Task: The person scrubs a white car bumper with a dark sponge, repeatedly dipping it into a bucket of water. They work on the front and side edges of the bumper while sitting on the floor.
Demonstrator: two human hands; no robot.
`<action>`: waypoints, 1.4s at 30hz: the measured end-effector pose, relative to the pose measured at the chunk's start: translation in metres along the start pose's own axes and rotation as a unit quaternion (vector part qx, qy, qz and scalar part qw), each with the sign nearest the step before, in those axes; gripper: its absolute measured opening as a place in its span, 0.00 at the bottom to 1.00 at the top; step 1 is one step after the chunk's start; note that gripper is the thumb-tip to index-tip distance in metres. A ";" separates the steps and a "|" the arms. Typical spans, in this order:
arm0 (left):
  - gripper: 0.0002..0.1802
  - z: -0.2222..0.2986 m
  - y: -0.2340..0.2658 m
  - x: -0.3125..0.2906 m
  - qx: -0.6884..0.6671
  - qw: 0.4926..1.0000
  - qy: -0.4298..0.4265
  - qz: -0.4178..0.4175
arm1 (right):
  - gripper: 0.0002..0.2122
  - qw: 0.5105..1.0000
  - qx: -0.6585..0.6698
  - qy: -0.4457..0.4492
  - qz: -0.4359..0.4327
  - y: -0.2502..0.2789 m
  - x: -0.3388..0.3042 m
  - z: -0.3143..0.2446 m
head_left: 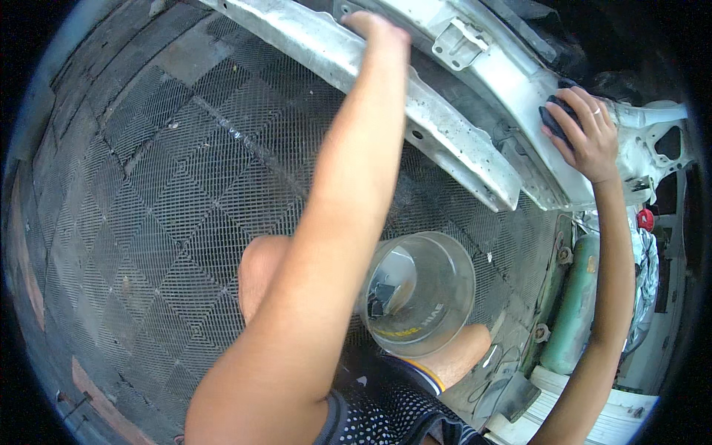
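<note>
My right hand (586, 137) presses a dark piece of sandpaper (561, 119) against a pale, bare-looking car body panel (512, 78); its fingers are curled over the sheet. Farther left, my left hand (377, 28) reaches over a long silver metal beam (326, 55) with holes along it. Motion blur and the edge of the metal leave its fingers unclear. Between my knees stands a clear plastic bucket (466, 297) with some liquid and dark sheet pieces (380, 297) inside. A metal bracket (458, 43) sticks up from the panel between my hands.
Dark grid matting (185, 185) covers the floor on the left. At right lies a green gas cylinder (581, 304), close to my right forearm. A white ribbed object (608, 408) and a grey tray-like piece (519, 397) sit at lower right.
</note>
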State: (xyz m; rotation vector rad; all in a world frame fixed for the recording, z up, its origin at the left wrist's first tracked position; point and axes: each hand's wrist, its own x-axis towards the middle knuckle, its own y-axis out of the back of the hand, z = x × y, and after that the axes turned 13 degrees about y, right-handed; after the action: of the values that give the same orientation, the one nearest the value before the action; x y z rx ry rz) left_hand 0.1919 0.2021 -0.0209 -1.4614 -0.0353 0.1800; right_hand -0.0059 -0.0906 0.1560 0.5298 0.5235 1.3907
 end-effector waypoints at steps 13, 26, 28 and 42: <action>0.31 -0.035 -0.019 -0.028 0.092 0.985 -0.143 -0.027 | 0.19 1.000 -0.002 -0.003 -0.013 0.004 -0.008 -0.001; 0.40 0.023 0.012 0.015 0.159 0.979 -0.118 0.038 | 0.20 1.000 -0.005 0.004 -0.002 0.000 -0.005 0.001; 0.38 0.039 0.015 0.047 0.106 0.988 -0.038 0.105 | 0.20 1.000 0.006 0.007 0.003 -0.001 -0.001 0.003; 0.40 0.017 0.034 0.054 0.101 0.985 -0.105 0.095 | 0.20 1.000 0.013 0.014 -0.024 0.003 -0.004 0.006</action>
State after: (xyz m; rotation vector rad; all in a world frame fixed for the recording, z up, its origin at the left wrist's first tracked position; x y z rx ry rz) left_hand 0.2391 0.2297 -0.0571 -1.2377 -0.0470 0.4792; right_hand -0.0050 -0.0942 0.1631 0.5167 0.5749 1.3481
